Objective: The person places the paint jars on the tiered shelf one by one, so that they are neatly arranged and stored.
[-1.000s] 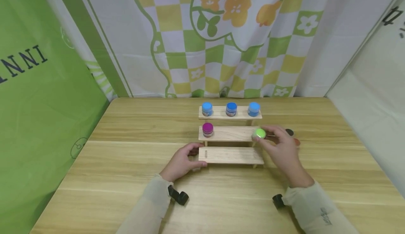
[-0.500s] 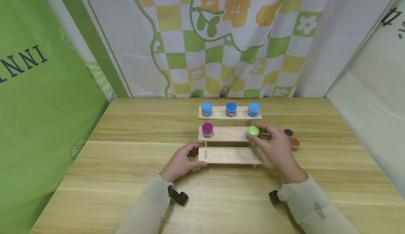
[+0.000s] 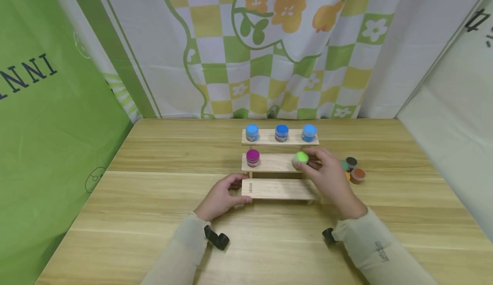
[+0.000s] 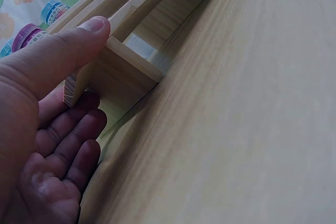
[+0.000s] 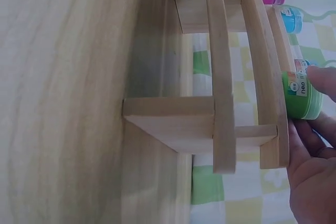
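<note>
A three-tier wooden rack (image 3: 279, 188) stands on the table. My left hand (image 3: 221, 197) grips the left end of its lowest tier; in the left wrist view the thumb (image 4: 79, 43) lies along the board's edge with the fingers curled below. My right hand (image 3: 329, 178) pinches a small paint jar with a lime-green lid (image 3: 301, 156) between thumb and fingers, at the middle tier, right of centre. The right wrist view shows the green jar (image 5: 302, 98) right at that board. A purple-lidded jar (image 3: 253, 158) sits at the middle tier's left end.
On the top tier stand a light blue jar (image 3: 252, 132), a darker blue jar (image 3: 281, 133) and another light blue jar (image 3: 309, 133). Right of the rack, partly behind my right hand, are a black-lidded jar (image 3: 351, 162), a reddish-brown jar (image 3: 357, 175) and glimpses of green and orange ones.
My right hand has moved left along the middle tier with the lime-green jar, uncovering more of the jars at the right. The left hand has stayed on the rack.
</note>
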`<control>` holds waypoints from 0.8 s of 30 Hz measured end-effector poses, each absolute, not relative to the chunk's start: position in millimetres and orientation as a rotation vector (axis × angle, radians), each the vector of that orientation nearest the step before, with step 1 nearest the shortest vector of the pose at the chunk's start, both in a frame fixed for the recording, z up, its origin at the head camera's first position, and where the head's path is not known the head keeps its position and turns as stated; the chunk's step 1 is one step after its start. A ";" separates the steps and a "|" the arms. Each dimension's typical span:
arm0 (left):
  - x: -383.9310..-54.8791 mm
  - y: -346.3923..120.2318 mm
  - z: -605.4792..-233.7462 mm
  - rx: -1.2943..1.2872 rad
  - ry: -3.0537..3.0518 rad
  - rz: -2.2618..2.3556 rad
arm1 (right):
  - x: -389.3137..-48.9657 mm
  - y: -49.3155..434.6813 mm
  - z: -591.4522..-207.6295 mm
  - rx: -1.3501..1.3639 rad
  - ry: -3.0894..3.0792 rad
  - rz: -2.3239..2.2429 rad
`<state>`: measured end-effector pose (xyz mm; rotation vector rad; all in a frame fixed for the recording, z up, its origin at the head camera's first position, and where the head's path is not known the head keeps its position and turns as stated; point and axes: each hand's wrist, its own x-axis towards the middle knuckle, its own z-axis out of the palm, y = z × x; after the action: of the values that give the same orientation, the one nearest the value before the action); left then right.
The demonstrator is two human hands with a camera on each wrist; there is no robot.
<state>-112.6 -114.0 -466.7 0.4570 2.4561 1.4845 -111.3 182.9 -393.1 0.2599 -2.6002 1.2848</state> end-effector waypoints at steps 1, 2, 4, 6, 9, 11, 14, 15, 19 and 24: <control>-112.5 -114.0 -466.6 0.457 2.455 1.485 | -111.6 182.1 -392.0 0.257 -2.612 1.274; -112.6 -114.0 -466.4 0.458 2.454 1.486 | -111.7 181.3 -391.3 0.247 -2.622 1.267; -112.4 -114.2 -466.2 0.456 2.452 1.483 | -112.3 180.4 -389.9 0.233 -2.641 1.255; -112.3 -114.3 -465.8 0.453 2.448 1.484 | -113.2 179.9 -389.0 0.219 -2.661 1.239; -112.4 -114.4 -465.3 0.450 2.447 1.484 | -114.6 179.5 -388.5 0.212 -2.680 1.230; -112.6 -114.3 -465.2 0.448 2.446 1.488 | -115.5 179.7 -389.0 0.211 -2.687 1.225; -113.0 -114.3 -466.1 0.444 2.441 1.492 | -116.3 179.8 -389.8 0.217 -2.688 1.225; -113.2 -114.4 -466.6 0.442 2.441 1.493 | -116.6 179.9 -390.2 0.219 -2.689 1.224; -113.8 -114.6 -468.1 0.439 2.441 1.487 | -116.4 180.1 -389.9 0.230 -2.689 1.235; -113.8 -114.1 -467.3 0.444 2.441 1.485 | -115.9 180.7 -388.6 0.241 -2.700 1.228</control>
<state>-113.8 -114.1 -467.3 0.4438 2.4410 1.4849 -115.9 180.7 -388.6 0.2411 -2.7004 1.2278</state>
